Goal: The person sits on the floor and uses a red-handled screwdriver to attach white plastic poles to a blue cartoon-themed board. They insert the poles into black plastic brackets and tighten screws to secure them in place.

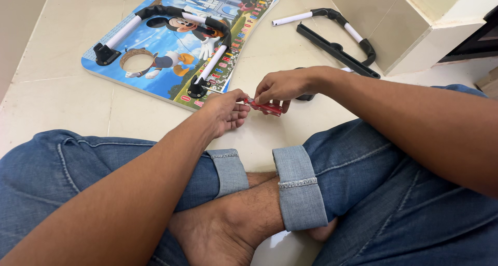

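No box, bowl or other container shows; everything lies loose on the pale tiled floor (62, 105).

The right hand (282, 86) is curled shut around the red handle of a screwdriver (265, 107), fingers over the top and thumb beneath. The left hand (226, 110), just beside it, is partly closed, its thumb and forefinger pinched on the front end of the same screwdriver where the thin metal shaft comes out. The two hands nearly touch, with only the short red handle between them. The shaft runs on past the left hand to a black bracket (197, 89), which sits just beyond the left knuckles.

That bracket is the foot of a U-shaped leg (171, 14) of white tube with black bends, fixed on a small cartoon-printed table top (161, 84) that lies flat on the floor, ahead and to the outer side of the left hand. A round cup hole (137, 62) is cut through the board near its close corner.

A second leg (337, 22) of the same kind lies loose on the floor, well beyond the right hand, with a flat black bar (332, 49) beside it.

Counted: one screwdriver, one table top, two legs, one black bar, two hands. Below the hands are crossed legs in rolled blue jeans (295, 183) and bare feet.
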